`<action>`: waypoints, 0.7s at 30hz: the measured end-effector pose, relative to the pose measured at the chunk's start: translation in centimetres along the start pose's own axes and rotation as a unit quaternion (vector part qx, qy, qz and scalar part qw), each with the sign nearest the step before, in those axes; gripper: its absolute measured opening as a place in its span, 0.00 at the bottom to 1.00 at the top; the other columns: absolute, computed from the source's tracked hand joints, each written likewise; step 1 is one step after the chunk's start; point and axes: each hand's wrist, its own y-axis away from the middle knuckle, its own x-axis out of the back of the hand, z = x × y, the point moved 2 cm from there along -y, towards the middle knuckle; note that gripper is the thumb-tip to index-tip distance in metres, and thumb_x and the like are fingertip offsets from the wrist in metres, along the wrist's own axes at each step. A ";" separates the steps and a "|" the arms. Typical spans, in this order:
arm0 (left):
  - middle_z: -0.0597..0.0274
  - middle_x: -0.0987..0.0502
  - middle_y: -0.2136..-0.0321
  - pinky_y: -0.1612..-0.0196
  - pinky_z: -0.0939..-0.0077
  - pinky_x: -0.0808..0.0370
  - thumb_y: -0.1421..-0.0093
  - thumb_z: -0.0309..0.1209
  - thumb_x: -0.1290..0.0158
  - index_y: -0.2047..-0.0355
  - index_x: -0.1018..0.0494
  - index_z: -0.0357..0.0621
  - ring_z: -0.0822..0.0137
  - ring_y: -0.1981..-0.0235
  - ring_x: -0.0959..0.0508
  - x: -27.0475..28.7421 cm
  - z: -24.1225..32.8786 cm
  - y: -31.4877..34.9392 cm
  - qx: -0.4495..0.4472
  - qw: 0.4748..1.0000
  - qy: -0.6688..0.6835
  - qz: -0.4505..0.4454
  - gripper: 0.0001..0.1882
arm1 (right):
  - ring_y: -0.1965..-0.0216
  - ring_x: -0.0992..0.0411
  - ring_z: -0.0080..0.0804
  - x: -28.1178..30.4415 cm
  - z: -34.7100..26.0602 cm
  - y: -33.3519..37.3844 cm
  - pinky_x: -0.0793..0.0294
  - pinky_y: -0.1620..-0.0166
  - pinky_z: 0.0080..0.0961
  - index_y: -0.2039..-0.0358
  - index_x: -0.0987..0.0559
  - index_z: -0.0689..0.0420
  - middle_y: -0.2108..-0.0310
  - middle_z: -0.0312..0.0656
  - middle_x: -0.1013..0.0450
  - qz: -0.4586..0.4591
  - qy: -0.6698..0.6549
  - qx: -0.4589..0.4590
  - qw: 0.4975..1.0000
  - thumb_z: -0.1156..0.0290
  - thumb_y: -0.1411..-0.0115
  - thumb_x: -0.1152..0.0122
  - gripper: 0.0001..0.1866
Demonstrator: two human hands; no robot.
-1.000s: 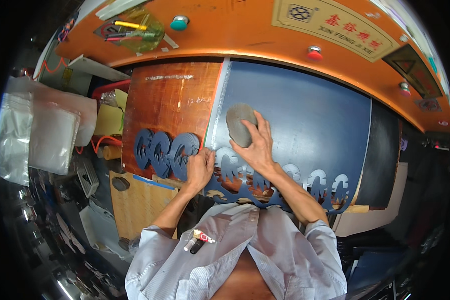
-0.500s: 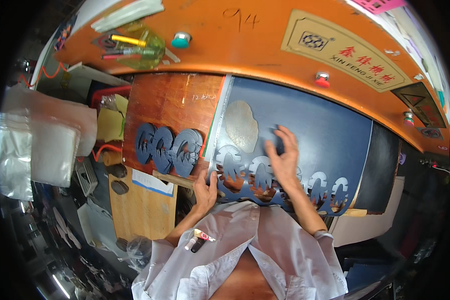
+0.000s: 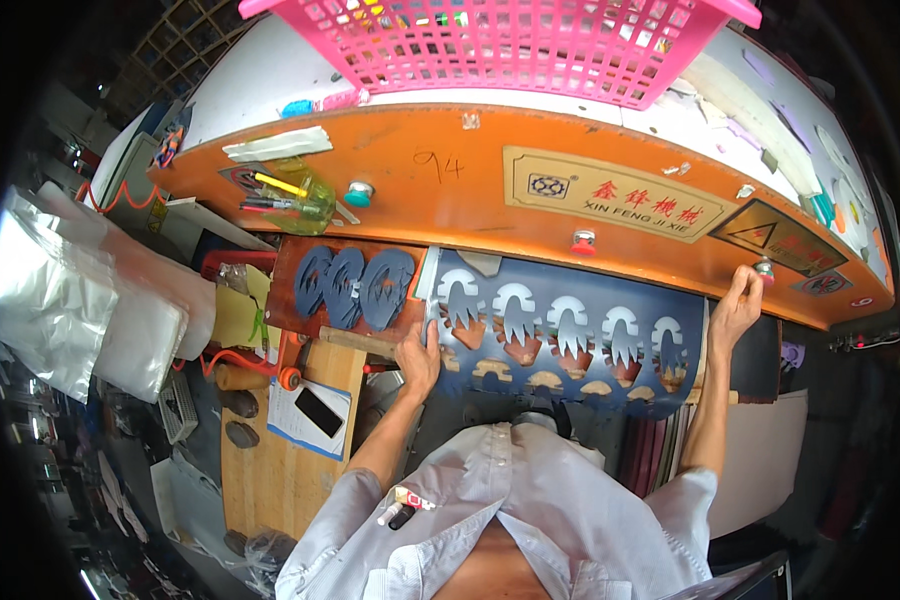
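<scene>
My left hand (image 3: 420,358) grips the left edge of a dark blue sheet (image 3: 590,284), thumb on top. Rows of slotted oval cut-outs run across the sheet. Over at the right end of an orange machine beam (image 3: 390,150), my right hand (image 3: 736,305) has its fingers curled around a small push button (image 3: 764,270). A grey metal plate (image 3: 480,262) lies on the sheet, its far part hidden by the beam. Left of the sheet, stacks of dark blue cut pieces (image 3: 387,290) rest on a reddish-brown board (image 3: 410,322).
A pink basket (image 3: 530,60) stands on the white top behind the beam. Red (image 3: 584,242) and green (image 3: 358,193) buttons stick out of the beam. At left are a wooden table (image 3: 260,480), a phone (image 3: 320,411) on paper, and hanging clear plastic bags (image 3: 60,290).
My right hand has gone from above the sheet to the button at right. The cut-outs and stacks now appear closer to the beam, which hides most of the plate. My view has tilted up.
</scene>
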 end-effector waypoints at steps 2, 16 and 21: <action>0.38 0.20 0.75 0.65 0.43 0.27 0.28 0.41 0.46 0.64 0.20 0.40 0.33 0.69 0.20 -0.6 1.1 -1.8 -0.010 1.000 -0.010 0.006 0.16 | 0.66 0.32 0.28 0.9 -0.3 1.5 0.29 0.58 0.28 0.63 0.22 0.63 0.68 0.37 0.28 -0.025 0.000 0.034 0.999 0.70 0.26 0.44 0.10; 0.43 0.20 0.77 0.67 0.50 0.25 0.29 0.43 0.45 0.66 0.20 0.42 0.40 0.73 0.18 -2.4 2.2 -4.9 -0.008 1.000 0.007 0.018 0.17 | 0.54 0.27 0.52 -4.0 -2.6 19.6 0.32 0.47 0.46 0.55 0.18 0.66 0.63 0.52 0.21 -0.266 0.201 0.068 0.940 0.67 0.35 0.34 0.15; 0.43 0.20 0.78 0.64 0.44 0.27 0.28 0.47 0.48 0.68 0.23 0.41 0.37 0.71 0.19 -2.1 1.7 -5.2 0.001 0.999 0.038 -0.021 0.21 | 0.55 0.24 0.55 -4.2 -1.7 20.4 0.31 0.49 0.48 0.56 0.15 0.65 0.60 0.54 0.19 -0.251 0.225 0.082 0.938 0.63 0.31 0.40 0.16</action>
